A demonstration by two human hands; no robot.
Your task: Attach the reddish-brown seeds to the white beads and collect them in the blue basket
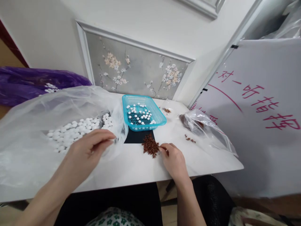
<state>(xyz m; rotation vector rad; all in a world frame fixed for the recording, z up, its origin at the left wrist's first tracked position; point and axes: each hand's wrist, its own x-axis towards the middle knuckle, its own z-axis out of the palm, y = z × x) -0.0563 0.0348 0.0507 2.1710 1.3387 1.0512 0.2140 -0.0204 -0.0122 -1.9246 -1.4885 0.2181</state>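
My left hand (pixel 94 144) is closed in a pinch at the right edge of a clear plastic bag (pixel 77 103). A pale spot shows at its fingertips, but I cannot make out what they hold. Many small white balls (pixel 72 131) lie in that bag. My right hand (pixel 172 158) pinches a small brown piece at the right edge of a pile of brown, spiky pieces (pixel 150 146) on the white table. Behind the pile stands a turquoise plastic basket (pixel 161 118) with white balls scattered over its bottom.
A dark flat patch (pixel 135 137) lies under the basket's front. On the right, a clear bag (pixel 209 127) contains brown material, with a few loose brown pieces (pixel 190 138) nearby. A purple bag (pixel 21 83) is at far left. A whiteboard (pixel 254 150) with red writing borders the right side.
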